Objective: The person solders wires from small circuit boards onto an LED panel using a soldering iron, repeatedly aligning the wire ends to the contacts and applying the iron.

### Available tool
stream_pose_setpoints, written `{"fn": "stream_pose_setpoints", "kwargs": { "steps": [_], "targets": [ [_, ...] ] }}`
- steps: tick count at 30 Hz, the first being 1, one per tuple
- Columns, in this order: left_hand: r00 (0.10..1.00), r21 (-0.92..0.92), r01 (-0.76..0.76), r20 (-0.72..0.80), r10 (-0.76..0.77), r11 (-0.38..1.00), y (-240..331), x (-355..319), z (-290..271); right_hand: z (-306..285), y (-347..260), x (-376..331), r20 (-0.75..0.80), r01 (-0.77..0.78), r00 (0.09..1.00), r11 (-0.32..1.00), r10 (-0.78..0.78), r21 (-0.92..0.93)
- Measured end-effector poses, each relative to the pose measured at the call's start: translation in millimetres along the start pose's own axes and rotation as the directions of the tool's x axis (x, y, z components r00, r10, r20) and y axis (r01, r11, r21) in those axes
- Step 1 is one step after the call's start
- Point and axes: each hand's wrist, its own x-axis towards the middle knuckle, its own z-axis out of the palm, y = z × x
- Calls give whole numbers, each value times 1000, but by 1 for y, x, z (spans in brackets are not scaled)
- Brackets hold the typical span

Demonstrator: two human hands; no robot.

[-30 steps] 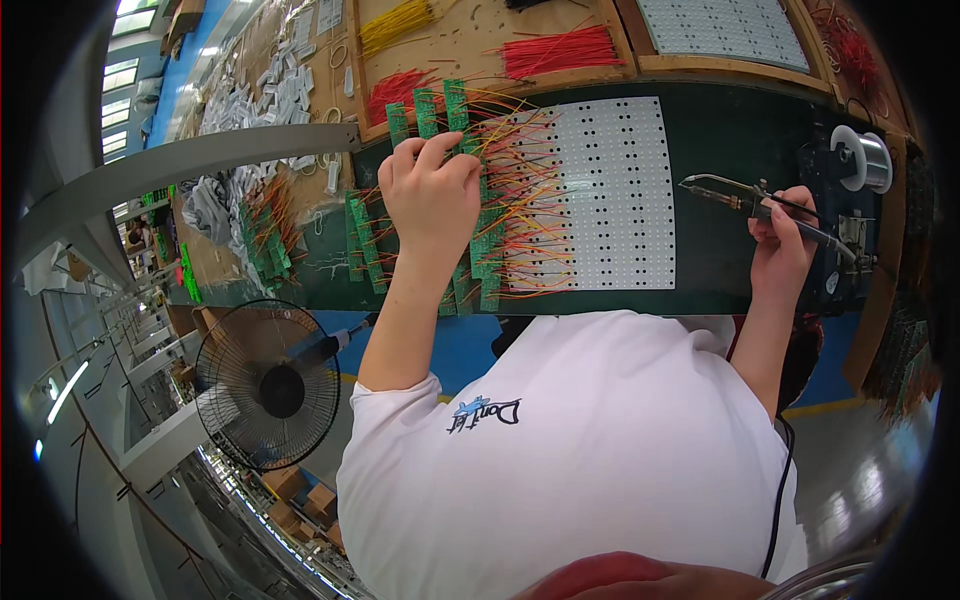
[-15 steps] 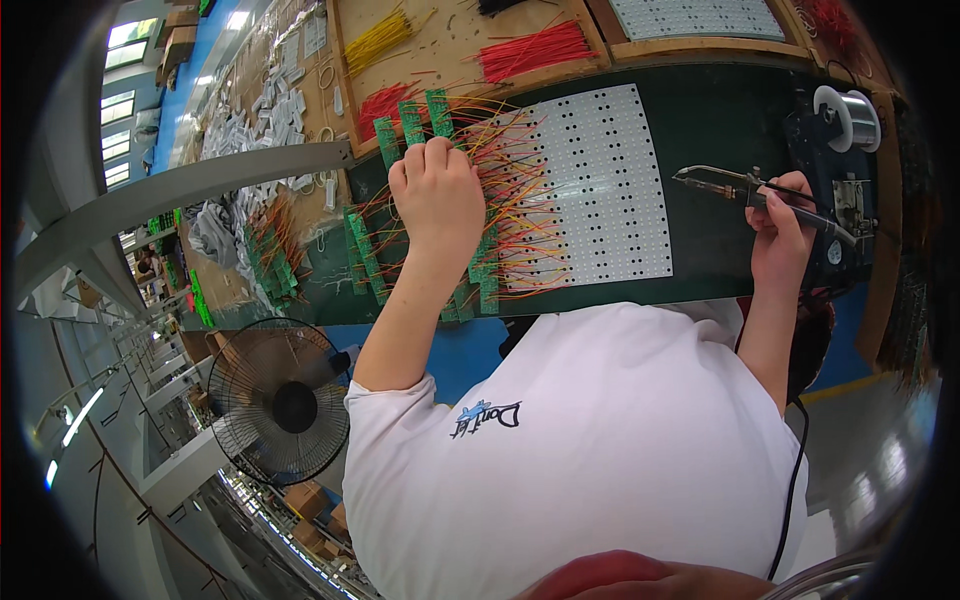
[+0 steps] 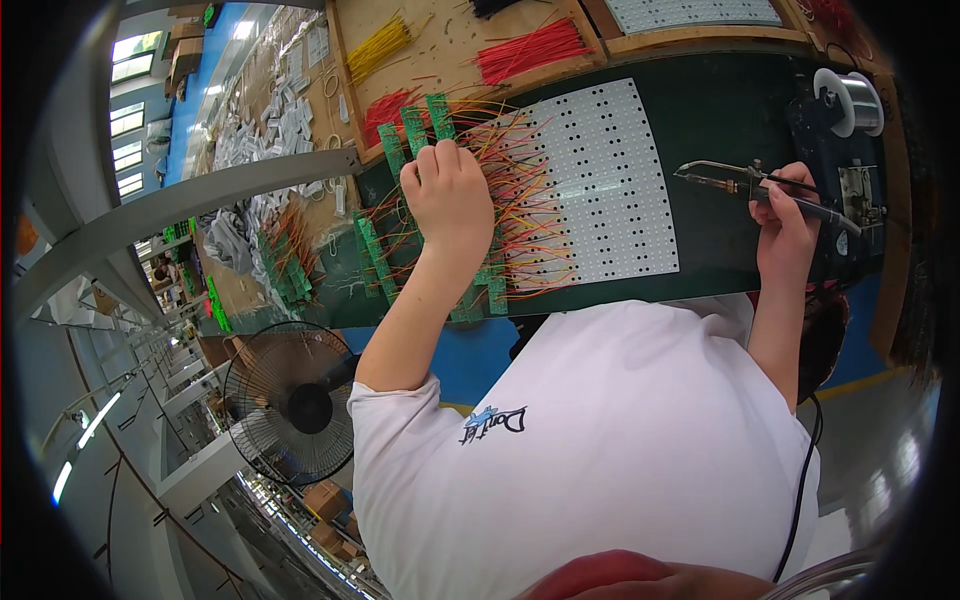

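Dark green counter [image 3: 715, 110] spans the frame's upper middle. At centre left my left grip [image 3: 448, 198] curls over green circuit boards [image 3: 414, 130]; whether it pinches one, I can't tell. My right grip [image 3: 785, 228], centre right, is wrapped round a soldering iron [image 3: 738, 187]. Wires [image 3: 525, 190] run from boards onto a white panel [image 3: 615, 180]; finished joints are too small to count. Counter shows between panel's right edge and iron.

Left fingers [image 3: 447, 160] bend; right fingers [image 3: 786, 208] curl inward.
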Motion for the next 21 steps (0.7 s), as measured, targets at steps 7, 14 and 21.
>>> {"fn": "stream_pose_setpoints", "kwargs": {
  "steps": [7, 14, 21],
  "targets": [
    [995, -83, -78, -72, 72, 994, -5, -3, 4, -9, 0, -2, -41, 12, 999, 1000, -12, 0],
    [990, -306, -67, -142, 24, 950, -10, -8, 4, -15, 0, -1, -57, 15, 998, 1000, -16, -13],
    [977, -481, -215, -98, 192, 850, -17, -9, -8, -12, 1, 4, -53, 11, 999, 1000, -11, -12]
  ]
}}
